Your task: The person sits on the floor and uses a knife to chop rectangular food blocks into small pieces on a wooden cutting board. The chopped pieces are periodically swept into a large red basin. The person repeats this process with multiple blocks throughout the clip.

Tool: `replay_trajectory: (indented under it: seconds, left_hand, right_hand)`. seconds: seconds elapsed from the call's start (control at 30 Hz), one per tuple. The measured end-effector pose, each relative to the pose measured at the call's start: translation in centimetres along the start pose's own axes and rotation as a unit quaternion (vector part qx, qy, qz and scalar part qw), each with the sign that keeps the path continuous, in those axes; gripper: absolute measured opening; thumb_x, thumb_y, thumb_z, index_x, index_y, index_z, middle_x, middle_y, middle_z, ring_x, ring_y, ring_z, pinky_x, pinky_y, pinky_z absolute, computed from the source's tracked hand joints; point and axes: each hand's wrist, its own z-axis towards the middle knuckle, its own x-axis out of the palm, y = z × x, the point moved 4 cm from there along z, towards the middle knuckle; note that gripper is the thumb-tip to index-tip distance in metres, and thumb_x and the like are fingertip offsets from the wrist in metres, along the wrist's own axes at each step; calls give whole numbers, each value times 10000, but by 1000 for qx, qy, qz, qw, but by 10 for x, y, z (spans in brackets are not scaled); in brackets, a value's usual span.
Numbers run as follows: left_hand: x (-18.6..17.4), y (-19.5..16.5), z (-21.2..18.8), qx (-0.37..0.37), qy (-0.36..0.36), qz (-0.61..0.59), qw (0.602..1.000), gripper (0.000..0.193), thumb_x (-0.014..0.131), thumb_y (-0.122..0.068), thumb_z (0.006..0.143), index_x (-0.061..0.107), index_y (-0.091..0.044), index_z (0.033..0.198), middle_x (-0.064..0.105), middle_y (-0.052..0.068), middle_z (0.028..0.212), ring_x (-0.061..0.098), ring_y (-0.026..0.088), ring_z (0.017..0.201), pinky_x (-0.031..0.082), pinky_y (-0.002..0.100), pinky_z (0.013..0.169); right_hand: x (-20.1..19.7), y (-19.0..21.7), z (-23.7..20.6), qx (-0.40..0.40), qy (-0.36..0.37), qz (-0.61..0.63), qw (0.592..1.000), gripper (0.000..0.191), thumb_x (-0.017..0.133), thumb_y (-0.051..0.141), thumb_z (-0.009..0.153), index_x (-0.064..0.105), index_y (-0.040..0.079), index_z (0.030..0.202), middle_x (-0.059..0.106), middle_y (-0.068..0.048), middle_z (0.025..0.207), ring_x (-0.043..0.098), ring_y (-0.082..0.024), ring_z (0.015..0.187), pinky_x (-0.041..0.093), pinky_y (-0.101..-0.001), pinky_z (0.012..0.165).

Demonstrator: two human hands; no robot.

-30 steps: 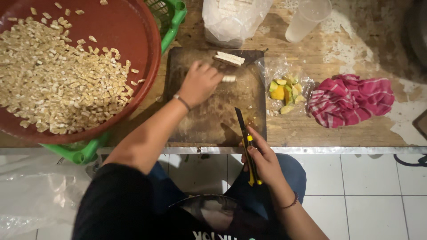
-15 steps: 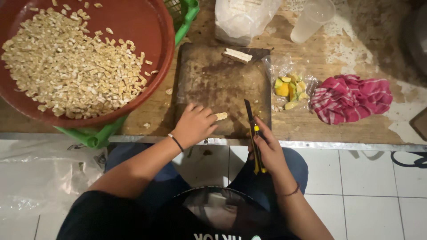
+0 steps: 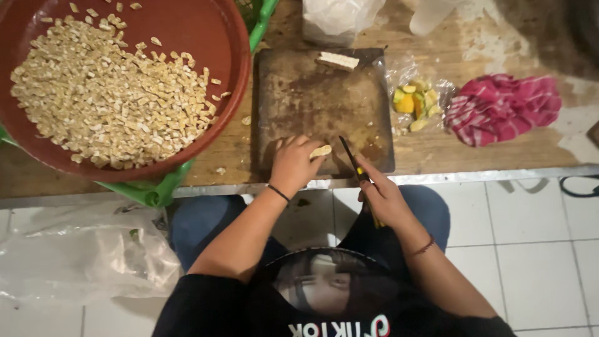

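room: white tiled floor (image 3: 530,249) below, clear plastic sheet (image 3: 81,262) crumpled near left, seated person with knees under the table edge
table: worn wooden top (image 3: 437,153) with a pale metal strip along the near edge, stained and scuffed
bowl: big red bowl (image 3: 206,37) far left, sitting in a green basket (image 3: 150,190), heaped with small pale cut pieces (image 3: 106,106)
board: dark stained cutting board (image 3: 324,100) mid table, right of bowl, near edge almost at table edge
cloth: pink and red striped cloth (image 3: 502,106) bunched far right, well apart from board
bags: clear plastic bag (image 3: 337,19) and a clear cup (image 3: 430,15) at far edge behind board
scraps: yellow-green bits (image 3: 415,103) on clear plastic just right of board
left hand: left hand (image 3: 293,165) on near edge of board, fingers curled and pinching pale strip (image 3: 321,151) at its left end
strip: lies on near part of board, long axis roughly left-right, tilted slightly far at right end; free end points toward blade
right hand: right hand (image 3: 384,196) just off near-right corner of board, closed around knife (image 3: 355,165) handle
knife: dark blade angled far-left, tip over board just right of strip, close but contact unclear
key relation: strip just left of blade, left hand nearer to it, blade crossing its long axis
spare strip: second pale strip (image 3: 337,60) at far edge of board, untouched, well apart from both hands
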Motion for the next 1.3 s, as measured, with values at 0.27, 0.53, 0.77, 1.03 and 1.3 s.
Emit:
replay_trajectory:
  seconds: [0.27, 0.53, 0.77, 1.03, 1.3]
  left_hand:
    - [1, -6, 1, 4, 11, -10, 1000, 178, 754, -282, 826, 793, -174, 962, 683, 45, 965, 620, 308, 998, 429, 469, 901]
    - [6, -10, -4, 0, 3, 5, 1000, 155, 754, -257, 820, 788, -171, 944, 692, 33, 980, 624, 309, 1010, 426, 473, 923]
    - [3, -14, -7, 12, -21, 9, 1000, 171, 759, -257, 826, 785, -166, 969, 676, 24, 947, 618, 294, 982, 423, 462, 924]
    - [0, -18, -8, 24, -39, 22, 999, 96, 750, -245, 843, 773, -171, 900, 657, 19, 904, 620, 277, 954, 421, 445, 897]
    - [-2, -20, -8, 14, -20, 8, 1000, 74, 749, -234, 846, 773, -170, 873, 654, 15, 891, 626, 270, 944, 416, 443, 896]
  right_hand:
    - [17, 42, -18, -44, -24, -142, 989, 542, 561, 87, 962, 491, 126, 1498, 662, -135, 1057, 665, -206, 727, 552, -330, 726]
    - [23, 57, -29, -96, -4, -202, 975, 543, 568, 94, 979, 468, 92, 1512, 652, -217, 1193, 656, -372, 1071, 519, -412, 908]
    - [24, 57, -30, -30, 0, -210, 977, 540, 562, 120, 980, 470, 154, 1511, 659, -196, 1164, 668, -370, 1037, 526, -406, 898]
    - [27, 62, -33, -55, 7, -227, 972, 559, 558, 118, 974, 457, 162, 1522, 656, -192, 1182, 667, -391, 1035, 537, -424, 875]
    - [27, 71, -30, -47, 9, -247, 968, 556, 556, 120, 969, 458, 167, 1514, 657, -204, 1171, 673, -424, 982, 546, -456, 811]
